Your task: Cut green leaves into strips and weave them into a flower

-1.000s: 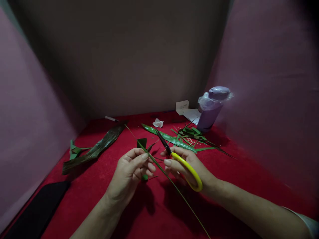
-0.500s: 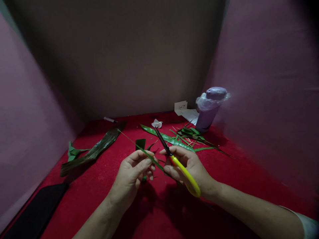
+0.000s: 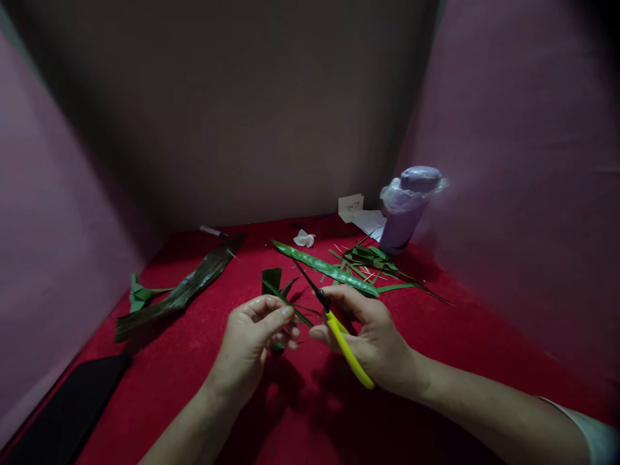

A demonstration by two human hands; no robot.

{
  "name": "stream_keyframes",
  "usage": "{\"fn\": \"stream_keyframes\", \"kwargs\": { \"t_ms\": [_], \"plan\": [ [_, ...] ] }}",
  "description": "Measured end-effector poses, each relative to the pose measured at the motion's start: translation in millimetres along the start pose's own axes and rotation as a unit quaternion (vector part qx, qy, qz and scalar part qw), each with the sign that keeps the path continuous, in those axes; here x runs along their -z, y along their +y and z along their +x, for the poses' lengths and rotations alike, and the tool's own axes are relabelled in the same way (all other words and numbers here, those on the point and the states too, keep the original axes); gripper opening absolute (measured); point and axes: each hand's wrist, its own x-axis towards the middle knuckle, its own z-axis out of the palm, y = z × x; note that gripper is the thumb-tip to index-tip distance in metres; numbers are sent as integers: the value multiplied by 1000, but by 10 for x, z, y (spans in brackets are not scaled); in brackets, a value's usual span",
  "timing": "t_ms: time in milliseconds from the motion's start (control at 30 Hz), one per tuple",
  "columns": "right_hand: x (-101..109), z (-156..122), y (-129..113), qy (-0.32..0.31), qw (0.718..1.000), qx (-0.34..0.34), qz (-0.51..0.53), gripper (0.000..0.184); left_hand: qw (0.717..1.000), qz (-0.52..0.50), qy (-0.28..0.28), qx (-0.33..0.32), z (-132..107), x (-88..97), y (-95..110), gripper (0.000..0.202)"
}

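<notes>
Two bare hands are up over the red cloth point(image 3: 169, 368). L hand point(image 3: 259, 336) pinches a narrow green leaf strip point(image 3: 303, 316) betw. thumb and index, other fingers loosely curled. R hand point(image 3: 371, 329) is part-curled round yellow-handled scissors point(image 3: 349, 351), blades looking nearly together, tips pointing up and away to the left. Strip sits betw. the hands, slanting from upper left down twd. the R thumb; can't tell if it touches there.

Strip is prob. v. light, thin and bendy, a bit stiffer lengthwise, and likely to split along the grain if twisted. May be slightly slick, so a flat thumb-and-finger pinch nr. its middle seems best, w/o squeezing hard. Scissors look rigid, not heavy; take by the handles, skin clear of the blades. Broad green leaf point(image 3: 329, 265) beyond looks glossier, so prob. more slippery; lift by its edges.
</notes>
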Motion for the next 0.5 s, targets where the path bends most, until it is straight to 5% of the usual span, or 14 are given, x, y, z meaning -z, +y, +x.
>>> {"fn": "stream_keyframes", "kwargs": {
  "t_ms": [267,500],
  "plan": [
    [135,84,-82,-113,982,-140,53,38,997,-15,65,-36,22,126,210,10],
    [236,93,-141,-173,965,-175,-96,54,995,-25,82,-50,67,205,259,9]
  ]
}}
